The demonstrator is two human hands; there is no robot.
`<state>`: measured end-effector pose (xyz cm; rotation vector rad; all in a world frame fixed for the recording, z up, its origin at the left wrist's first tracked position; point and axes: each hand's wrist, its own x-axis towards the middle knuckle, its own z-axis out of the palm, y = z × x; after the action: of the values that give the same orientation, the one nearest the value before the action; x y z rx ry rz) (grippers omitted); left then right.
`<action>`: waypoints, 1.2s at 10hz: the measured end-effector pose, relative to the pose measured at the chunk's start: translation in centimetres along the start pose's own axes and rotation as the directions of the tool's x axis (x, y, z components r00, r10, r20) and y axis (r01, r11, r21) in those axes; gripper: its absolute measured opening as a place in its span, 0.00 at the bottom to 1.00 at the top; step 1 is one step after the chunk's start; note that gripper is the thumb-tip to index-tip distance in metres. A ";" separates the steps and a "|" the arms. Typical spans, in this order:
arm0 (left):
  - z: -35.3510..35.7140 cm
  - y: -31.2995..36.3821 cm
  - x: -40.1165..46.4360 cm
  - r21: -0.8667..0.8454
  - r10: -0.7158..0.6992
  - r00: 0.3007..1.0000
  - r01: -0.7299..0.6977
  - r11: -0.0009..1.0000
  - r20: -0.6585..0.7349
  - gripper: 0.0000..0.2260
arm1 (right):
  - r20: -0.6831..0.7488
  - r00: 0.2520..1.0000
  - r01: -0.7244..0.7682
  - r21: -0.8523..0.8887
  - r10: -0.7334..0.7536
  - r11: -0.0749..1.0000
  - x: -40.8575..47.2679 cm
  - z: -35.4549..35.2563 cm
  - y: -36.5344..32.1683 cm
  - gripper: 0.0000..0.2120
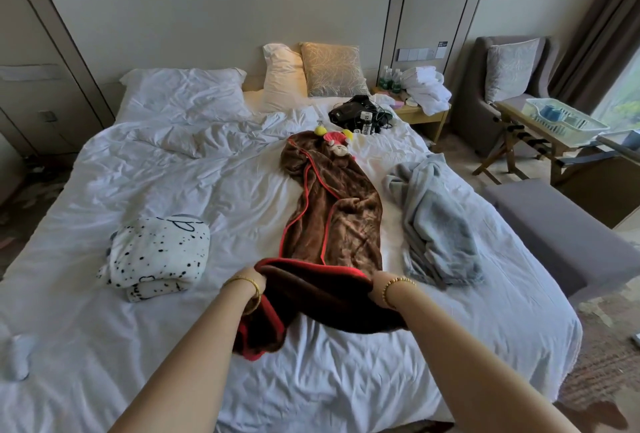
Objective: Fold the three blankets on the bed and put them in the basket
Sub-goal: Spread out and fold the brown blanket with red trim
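A brown blanket [337, 221] with red trim and a plush monkey hood lies lengthwise down the middle of the bed. My left hand [254, 278] and my right hand [379, 285] each grip a near corner of it and hold the near edge lifted off the sheet. A white blanket with black spots [159, 254] lies folded to the left. A grey blanket [434, 221] lies crumpled to the right. A pale plastic basket [568, 119] stands on a wooden rack at the far right.
White duvet [166, 169] and pillows [280, 77] fill the bed's far side. A black bag with cables [360, 114] sits near the headboard. A grey bench [561, 235] runs along the bed's right side, with an armchair [502, 86] beyond.
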<state>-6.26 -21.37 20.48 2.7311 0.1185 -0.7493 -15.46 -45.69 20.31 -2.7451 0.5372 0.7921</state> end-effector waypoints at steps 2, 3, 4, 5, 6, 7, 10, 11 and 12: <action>-13.6 11.4 -2.9 -0.678 -0.008 0.898 -0.326 0.659 -0.440 0.16 | -0.573 0.808 0.345 0.649 0.137 0.678 -0.7 -17.8 -6.8 0.15; -22.9 15.3 -6.0 -0.430 -0.012 0.497 -0.738 0.520 -0.868 0.25 | -0.953 0.176 0.859 0.271 0.246 0.435 -6.7 -32.2 -11.8 0.16; -22.0 12.8 -6.4 -0.117 0.015 0.172 -0.727 0.676 -0.985 0.32 | -0.930 -0.351 0.720 -0.195 0.107 0.666 -7.1 -32.5 -11.8 0.21; -10.5 5.8 -2.6 -0.219 0.142 0.852 -0.286 0.933 -0.504 0.19 | -0.806 0.520 0.299 -0.137 -0.281 0.944 -1.2 -17.8 -7.1 0.19; -0.3 -0.6 -1.2 -0.154 -0.017 0.999 0.022 0.988 0.033 0.16 | -0.145 0.985 0.084 -0.073 -0.094 0.994 1.7 -0.6 -1.8 0.20; 1.4 -1.5 -0.9 0.110 0.052 0.998 -0.049 0.993 -0.024 0.15 | -0.008 0.996 0.093 0.006 -0.093 0.996 1.7 3.9 -1.2 0.16; 6.4 -2.9 0.1 0.129 0.039 0.990 -0.056 0.990 0.132 0.20 | -0.002 1.000 0.006 0.178 -0.006 0.984 1.6 3.6 -1.6 0.11; 2.7 -0.3 0.1 0.006 0.070 0.997 -0.070 0.997 0.008 0.19 | -0.062 0.996 -0.027 0.427 0.059 0.904 1.9 0.7 -2.4 0.16; -7.8 6.5 -0.8 -0.257 0.085 0.917 -0.198 0.946 -0.390 0.20 | -0.427 0.893 0.229 0.705 0.144 0.671 0.1 -8.5 -5.8 0.17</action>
<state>-2.17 -25.15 29.01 2.5273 0.1008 -0.1441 -9.04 -43.14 28.01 -2.1010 0.6841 -0.1330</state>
